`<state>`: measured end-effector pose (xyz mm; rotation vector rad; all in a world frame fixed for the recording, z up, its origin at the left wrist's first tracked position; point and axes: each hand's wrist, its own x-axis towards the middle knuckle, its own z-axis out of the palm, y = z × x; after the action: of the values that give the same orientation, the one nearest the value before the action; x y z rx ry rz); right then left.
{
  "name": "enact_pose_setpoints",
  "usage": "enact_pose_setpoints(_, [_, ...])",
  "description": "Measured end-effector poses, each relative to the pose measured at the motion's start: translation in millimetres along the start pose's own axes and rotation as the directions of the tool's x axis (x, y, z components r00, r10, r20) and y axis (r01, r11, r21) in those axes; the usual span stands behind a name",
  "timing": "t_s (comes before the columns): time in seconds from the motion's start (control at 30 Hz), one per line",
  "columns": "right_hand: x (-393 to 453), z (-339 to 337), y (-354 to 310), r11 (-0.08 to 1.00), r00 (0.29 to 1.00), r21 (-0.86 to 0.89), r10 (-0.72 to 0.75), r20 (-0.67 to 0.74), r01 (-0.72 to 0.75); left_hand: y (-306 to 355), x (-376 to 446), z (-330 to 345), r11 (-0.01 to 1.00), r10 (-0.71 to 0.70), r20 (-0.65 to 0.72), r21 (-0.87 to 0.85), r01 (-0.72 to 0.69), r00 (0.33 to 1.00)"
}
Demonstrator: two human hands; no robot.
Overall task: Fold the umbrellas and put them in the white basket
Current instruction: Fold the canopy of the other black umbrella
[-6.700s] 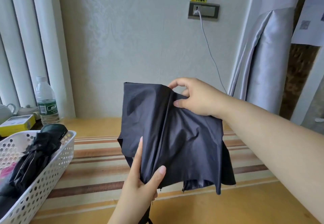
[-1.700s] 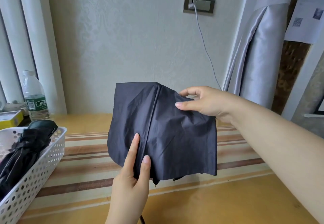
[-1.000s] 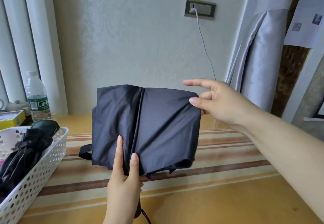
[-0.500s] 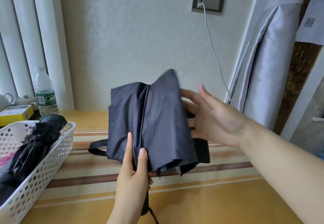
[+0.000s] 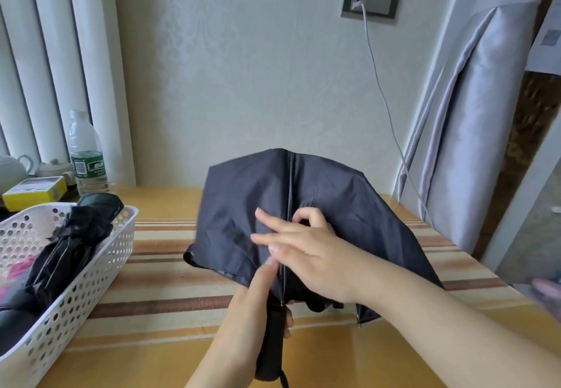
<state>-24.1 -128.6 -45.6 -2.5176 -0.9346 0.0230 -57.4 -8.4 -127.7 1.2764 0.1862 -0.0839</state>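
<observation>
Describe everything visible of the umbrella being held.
The dark navy umbrella is collapsed but not yet rolled: its thin, matte canopy hangs loose and creased, with a rib seam down the middle. The left hand grips its black handle from below, holding it upright above the striped table; the right hand gathers fabric at the seam.

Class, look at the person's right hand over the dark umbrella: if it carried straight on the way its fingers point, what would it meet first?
The right hand points left across the umbrella canopy it already touches. Beyond the fabric's left edge, probably the white basket, though depth is unclear.
</observation>
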Motion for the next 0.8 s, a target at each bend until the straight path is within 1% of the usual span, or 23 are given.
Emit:
enact_pose_setpoints(0.03, [-2, 1, 0, 0.999, 1.0, 0.032, 0.009, 0.014, -0.01, -1, 0, 2, 0.999, 0.035, -0.054, -0.002, -0.035, 0.998])
enact_pose_setpoints(0.07, [-3, 2, 2, 0.998, 1.0, 0.057, 0.006, -0.023, -0.005, 0, -2, 3, 0.995, 0.082, -0.084, 0.058, -0.077, 0.993])
enact_pose_setpoints(0.1, [-5, 3, 3, 0.999, 0.989, 0.048, -0.012, -0.145, 0.019, -1, 0, 3, 0.991, 0.118, -0.089, 0.065, -0.113, 0.989])
enact_pose_setpoints(0.13, [-6, 4, 3, 1.0, 0.95, 0.009, -0.023, -0.31, 0.028, 0, -1, 3, 0.987, 0.152, -0.119, 0.073, -0.144, 0.981])
enact_pose_setpoints(0.17, [-6, 4, 2, 1.0, 0.898, -0.015, -0.001, -0.441, -0.006, 0, -2, 3, 0.981, 0.184, -0.123, 0.088, -0.174, 0.975])
enact_pose_setpoints(0.2, [-5, 3, -1, 0.998, 0.861, -0.017, 0.044, -0.507, -0.061, 0, -2, 5, 0.977, 0.195, -0.128, 0.112, -0.181, 0.972])
enact_pose_setpoints(0.23, [-3, 3, -3, 0.992, 0.856, -0.014, 0.103, -0.507, -0.128, -1, -2, 5, 0.974, 0.203, -0.124, 0.132, -0.186, 0.971])
enact_pose_setpoints(0.27, [-1, 4, -5, 0.98, 0.871, 0.001, 0.177, -0.458, -0.199, -2, -2, 7, 0.969, 0.216, -0.128, 0.147, -0.197, 0.968])
enact_pose_setpoints(0.3, [2, 5, -6, 0.959, 0.884, 0.044, 0.277, -0.377, -0.281, -1, -5, 9, 0.964, 0.229, -0.128, 0.163, -0.208, 0.965])
enact_pose_setpoints(0.37, [9, 4, -8, 0.892, 0.864, 0.224, 0.441, -0.243, -0.393, -5, -6, 10, 0.95, 0.237, -0.087, 0.229, -0.212, 0.968])
enact_pose_setpoints(0.4, [12, 4, -8, 0.857, 0.845, 0.316, 0.485, -0.224, -0.408, -4, -7, 10, 0.944, 0.237, -0.075, 0.254, -0.211, 0.969])
enact_pose_setpoints(0.43, [15, 4, -8, 0.827, 0.828, 0.387, 0.514, -0.224, -0.409, -4, -8, 10, 0.933, 0.244, -0.048, 0.285, -0.221, 0.969])
enact_pose_setpoints(0.5, [20, 5, -8, 0.766, 0.789, 0.529, 0.556, -0.262, -0.365, -5, -8, 9, 0.909, 0.265, 0.004, 0.331, -0.251, 0.964])
enact_pose_setpoints(0.57, [23, 7, -8, 0.732, 0.751, 0.628, 0.564, -0.343, -0.264, -4, -11, 10, 0.911, 0.261, 0.035, 0.321, -0.259, 0.965])
enact_pose_setpoints(0.63, [23, 9, -9, 0.749, 0.719, 0.636, 0.545, -0.43, -0.187, -1, -13, 11, 0.93, 0.269, 0.041, 0.249, -0.271, 0.962])
enact_pose_setpoints(0.67, [24, 9, -9, 0.758, 0.706, 0.629, 0.541, -0.458, -0.172, 1, -14, 12, 0.938, 0.278, 0.023, 0.211, -0.276, 0.96])
enact_pose_setpoints(0.7, [25, 8, -10, 0.763, 0.693, 0.625, 0.54, -0.477, -0.165, 0, -12, 12, 0.936, 0.288, -0.014, 0.215, -0.279, 0.957])
enact_pose_setpoints(0.73, [26, 6, -9, 0.766, 0.68, 0.623, 0.542, -0.493, -0.159, 0, -12, 13, 0.922, 0.315, -0.068, 0.258, -0.288, 0.947])
enact_pose_setpoints(0.77, [27, 4, -9, 0.769, 0.668, 0.621, 0.544, -0.508, -0.154, 0, -13, 12, 0.887, 0.366, -0.115, 0.344, -0.309, 0.923])
enact_pose_setpoints(0.8, [28, 2, -8, 0.775, 0.656, 0.613, 0.543, -0.524, -0.152, -2, -14, 12, 0.809, 0.455, -0.132, 0.475, -0.346, 0.881])
